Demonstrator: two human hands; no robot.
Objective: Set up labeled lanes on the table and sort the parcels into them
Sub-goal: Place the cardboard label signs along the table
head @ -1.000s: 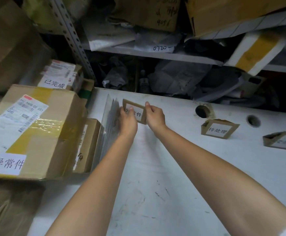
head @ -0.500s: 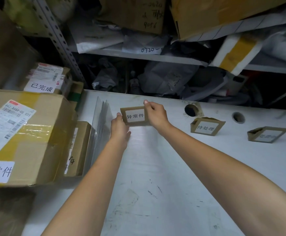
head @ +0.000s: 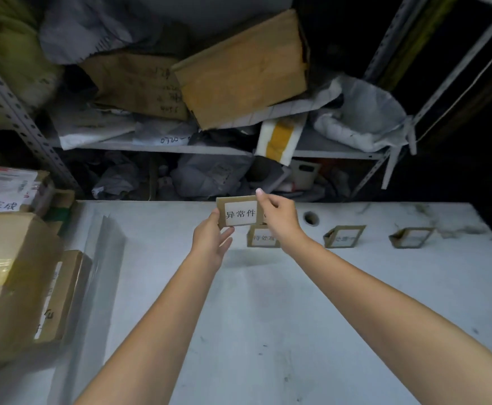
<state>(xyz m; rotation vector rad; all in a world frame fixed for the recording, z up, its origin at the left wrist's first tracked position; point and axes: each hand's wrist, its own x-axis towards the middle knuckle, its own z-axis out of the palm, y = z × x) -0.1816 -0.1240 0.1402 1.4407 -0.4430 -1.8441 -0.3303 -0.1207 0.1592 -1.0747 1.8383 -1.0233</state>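
Boxes (head: pixel 13 276) stacked at table (head: pixel 268 331) left edge, clear sheets (head: pixel 104 244) leaning beside them. Left hand (head: pixel 209 244) pinches lower left corner of card (head: pixel 237 213) marked 异常件; right hand (head: pixel 280 219) pinches its upper right edge. Card held above table, near back. Three folded label stands (head: pixel 344 236) on table to the right.

Label card (head: pixel 239 213) brown cardboard, white paper sticker; table (head: pixel 268 302) matt white, scuffed; parcel (head: pixel 8 276) cardboard, glossy tape
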